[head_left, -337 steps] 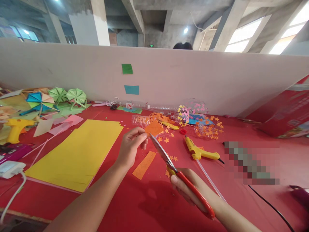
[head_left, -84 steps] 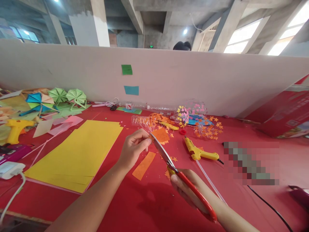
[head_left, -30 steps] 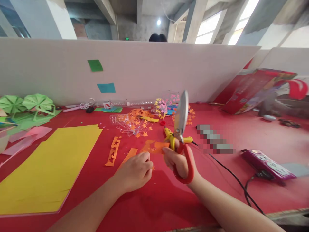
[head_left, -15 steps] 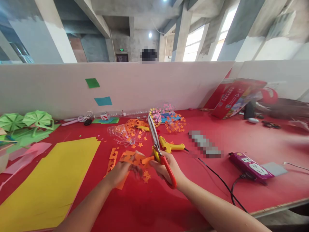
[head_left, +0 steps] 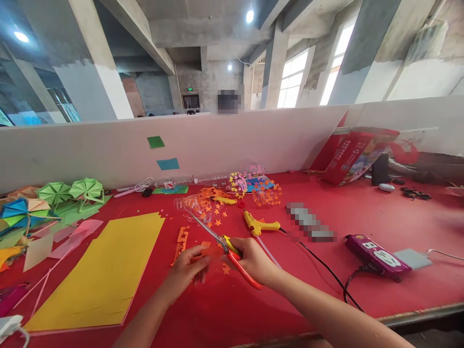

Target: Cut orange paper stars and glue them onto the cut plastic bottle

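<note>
My right hand (head_left: 255, 261) is wrapped round a pair of scissors (head_left: 239, 268) with red and yellow handles, their blades pointing up and to the left. Between my hands is a small, blurred piece of orange paper (head_left: 213, 250), pinched in the fingers of my left hand (head_left: 188, 268). On the red table just below it lie orange paper stars (head_left: 225, 269). Left of that, a strip of orange paper (head_left: 180, 244) shows star-shaped holes. Farther back, clear plastic bottle pieces (head_left: 188, 204) have orange stars on and around them.
A yellow glue gun (head_left: 259, 224) lies beyond my right hand, its black cord running to a purple power strip (head_left: 377, 256). Yellow paper sheets (head_left: 105, 270) cover the left side, near green folded paper umbrellas (head_left: 87, 188). A white partition (head_left: 203, 140) stands behind; a red bag (head_left: 357, 154) leans there.
The scissors have tipped from nearly upright to the left. The larger star-holed orange paper has left my left hand, which now has a smaller orange piece. The view has tilted upward and left.
</note>
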### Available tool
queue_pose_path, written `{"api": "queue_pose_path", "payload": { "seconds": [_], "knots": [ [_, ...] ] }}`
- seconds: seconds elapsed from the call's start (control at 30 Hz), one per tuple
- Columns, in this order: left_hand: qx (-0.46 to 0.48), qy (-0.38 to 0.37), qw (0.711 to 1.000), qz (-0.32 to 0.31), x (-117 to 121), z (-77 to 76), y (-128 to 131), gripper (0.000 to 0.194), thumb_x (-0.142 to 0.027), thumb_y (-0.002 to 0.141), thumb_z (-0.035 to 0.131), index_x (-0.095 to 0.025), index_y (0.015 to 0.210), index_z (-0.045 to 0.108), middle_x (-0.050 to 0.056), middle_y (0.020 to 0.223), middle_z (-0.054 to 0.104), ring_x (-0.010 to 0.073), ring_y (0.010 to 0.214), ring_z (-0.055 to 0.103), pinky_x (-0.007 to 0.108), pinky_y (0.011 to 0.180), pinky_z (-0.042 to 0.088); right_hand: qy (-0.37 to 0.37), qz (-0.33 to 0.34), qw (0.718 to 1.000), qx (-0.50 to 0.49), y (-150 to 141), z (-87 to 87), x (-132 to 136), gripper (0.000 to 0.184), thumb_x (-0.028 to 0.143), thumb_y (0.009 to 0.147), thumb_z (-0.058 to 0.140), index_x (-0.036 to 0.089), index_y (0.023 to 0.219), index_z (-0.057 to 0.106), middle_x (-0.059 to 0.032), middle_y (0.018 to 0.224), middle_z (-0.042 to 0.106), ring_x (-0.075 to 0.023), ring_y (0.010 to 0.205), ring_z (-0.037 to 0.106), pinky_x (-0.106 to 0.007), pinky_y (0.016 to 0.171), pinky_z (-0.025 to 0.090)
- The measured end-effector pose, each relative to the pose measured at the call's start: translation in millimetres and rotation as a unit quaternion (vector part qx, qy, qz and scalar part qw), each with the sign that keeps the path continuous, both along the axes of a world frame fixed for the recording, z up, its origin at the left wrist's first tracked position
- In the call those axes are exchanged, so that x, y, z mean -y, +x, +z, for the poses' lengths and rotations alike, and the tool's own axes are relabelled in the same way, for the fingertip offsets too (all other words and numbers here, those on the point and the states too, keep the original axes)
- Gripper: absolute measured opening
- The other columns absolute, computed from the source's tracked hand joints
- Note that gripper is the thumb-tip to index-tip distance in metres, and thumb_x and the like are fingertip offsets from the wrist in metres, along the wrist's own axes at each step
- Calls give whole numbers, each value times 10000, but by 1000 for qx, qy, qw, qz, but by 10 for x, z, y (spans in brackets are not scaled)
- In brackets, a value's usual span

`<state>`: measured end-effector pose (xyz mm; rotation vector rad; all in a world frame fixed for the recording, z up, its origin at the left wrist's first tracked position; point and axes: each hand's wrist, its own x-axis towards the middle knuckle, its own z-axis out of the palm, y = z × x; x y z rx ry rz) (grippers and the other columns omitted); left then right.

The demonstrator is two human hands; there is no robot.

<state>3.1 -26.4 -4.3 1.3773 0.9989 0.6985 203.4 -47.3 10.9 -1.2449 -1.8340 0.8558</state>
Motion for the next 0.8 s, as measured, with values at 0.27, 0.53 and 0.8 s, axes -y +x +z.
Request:
{"api": "queue_pose_path", "payload": {
  "seconds": [0.27, 0.53, 0.8],
  "knots": [
    [37, 63, 950, 305, -44, -486, -469, 371, -506, 656, 654, -178, 576, 498, -36, 495, 515, 81, 450, 427, 186, 428, 324, 94, -106, 987, 78, 165, -566, 76, 311, 300, 701, 507, 233, 578, 228, 83, 520, 224, -97, 493, 178, -238, 469, 158],
    [13, 43, 960, 277, 63, -443, -322, 484, -627, 543, 703, -182, 569, 513, -42, 481, 505, 89, 429, 423, 203, 420, 323, 138, -147, 968, 146, 200, -700, 44, 257, 213, 645, 483, 237, 596, 232, 75, 505, 284, -100, 461, 202, -242, 461, 159],
    [73, -18, 951, 301, 128, -713, -213, 579, -674, 542, 703, -160, 806, 659, -41, 459, 491, 90, 371, 402, 209, 373, 291, 189, -131, 948, 219, 206, -816, 82, 285, 164, 672, 458, 239, 633, 186, 67, 498, 340, -95, 434, 236, -231, 431, 183]
  ]
}}
